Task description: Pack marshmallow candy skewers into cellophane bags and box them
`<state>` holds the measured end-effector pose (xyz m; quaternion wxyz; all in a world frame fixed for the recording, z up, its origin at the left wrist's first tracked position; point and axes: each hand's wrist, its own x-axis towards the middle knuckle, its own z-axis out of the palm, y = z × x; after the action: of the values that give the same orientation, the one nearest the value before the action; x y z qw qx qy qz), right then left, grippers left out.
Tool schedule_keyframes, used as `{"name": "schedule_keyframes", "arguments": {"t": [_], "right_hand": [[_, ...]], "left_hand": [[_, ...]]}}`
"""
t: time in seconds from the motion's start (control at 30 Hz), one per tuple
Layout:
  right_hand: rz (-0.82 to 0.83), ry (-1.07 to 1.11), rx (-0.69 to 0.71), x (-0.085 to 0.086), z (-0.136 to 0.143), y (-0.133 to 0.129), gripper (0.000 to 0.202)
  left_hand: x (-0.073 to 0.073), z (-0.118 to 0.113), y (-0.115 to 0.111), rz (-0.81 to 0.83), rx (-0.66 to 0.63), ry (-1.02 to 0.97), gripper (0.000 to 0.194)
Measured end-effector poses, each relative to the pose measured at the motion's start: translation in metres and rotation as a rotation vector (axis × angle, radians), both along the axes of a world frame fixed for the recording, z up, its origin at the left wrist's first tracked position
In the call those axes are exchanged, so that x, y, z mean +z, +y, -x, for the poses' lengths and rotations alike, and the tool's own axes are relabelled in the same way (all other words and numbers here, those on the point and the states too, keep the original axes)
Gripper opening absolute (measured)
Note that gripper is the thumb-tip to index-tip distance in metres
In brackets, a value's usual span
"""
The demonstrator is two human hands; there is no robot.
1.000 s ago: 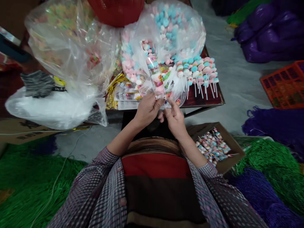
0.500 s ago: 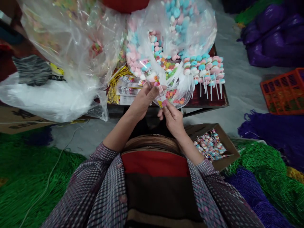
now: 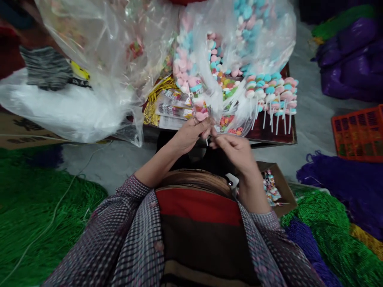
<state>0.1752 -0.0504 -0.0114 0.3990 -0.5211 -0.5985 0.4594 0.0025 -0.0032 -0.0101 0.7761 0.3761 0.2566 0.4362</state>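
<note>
My left hand is closed around the lower end of a wrapped marshmallow lollipop, whose clear printed bag points away from me. Below the fingers a short white stick end pokes out. Close beside it, my right hand has its fingers pinched together near the stick; what they hold, if anything, is too small and blurred to name. Beyond the left hand lie printed clear bags and a bundle of gold twist ties. Several unwrapped marshmallow sticks lie at the table's right end.
Large plastic bags of marshmallows and gummy candy cover the back of the table. A cardboard box with wrapped lollipops stands low at the right. An orange crate and green strands are on the floor.
My left hand has shifted down the lollipop to the bag's lower end. The right hand has let go of the bag's printed end and moved right, its fingers pinched near the stick.
</note>
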Motion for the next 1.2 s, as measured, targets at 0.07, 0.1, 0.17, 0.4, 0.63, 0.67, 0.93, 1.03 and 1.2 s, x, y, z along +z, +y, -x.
{"name": "schedule_keyframes", "arguments": {"t": [0.07, 0.1, 0.17, 0.4, 0.63, 0.67, 0.93, 1.03, 1.2], "right_hand": [[-0.088, 0.045, -0.130, 0.010, -0.012, 0.009, 0.030], [-0.103, 0.107, -0.150, 0.014, -0.014, 0.012, 0.035], [-0.041, 0.260, -0.038, 0.021, -0.010, 0.017, 0.055], [-0.164, 0.209, -0.096, 0.007, 0.032, 0.030, 0.053], [-0.223, 0.127, 0.003, 0.013, 0.029, 0.043, 0.054], [-0.187, 0.146, 0.062, 0.018, 0.026, 0.045, 0.054], [-0.259, 0.140, -0.085, 0.008, 0.059, 0.080, 0.049], [-0.204, 0.054, 0.028, 0.006, 0.079, 0.103, 0.047], [-0.177, -0.369, 0.153, -0.007, 0.106, 0.163, 0.037]], "left_hand": [[0.001, 0.002, -0.006, 0.017, -0.135, -0.053, 0.042], [0.002, 0.001, -0.010, 0.052, -0.258, -0.089, 0.041], [0.004, -0.005, -0.021, 0.144, -0.528, -0.171, 0.041], [0.003, -0.008, -0.016, -0.118, -0.254, 0.235, 0.032], [-0.002, 0.014, -0.006, -0.127, -0.143, 0.278, 0.035], [-0.002, 0.017, -0.007, -0.067, -0.268, 0.148, 0.041], [-0.001, 0.042, 0.003, -0.167, 0.349, 0.467, 0.026], [-0.009, 0.058, 0.011, -0.140, 0.505, 0.494, 0.028], [-0.012, 0.084, 0.022, 0.196, 0.582, 0.078, 0.034]]}}
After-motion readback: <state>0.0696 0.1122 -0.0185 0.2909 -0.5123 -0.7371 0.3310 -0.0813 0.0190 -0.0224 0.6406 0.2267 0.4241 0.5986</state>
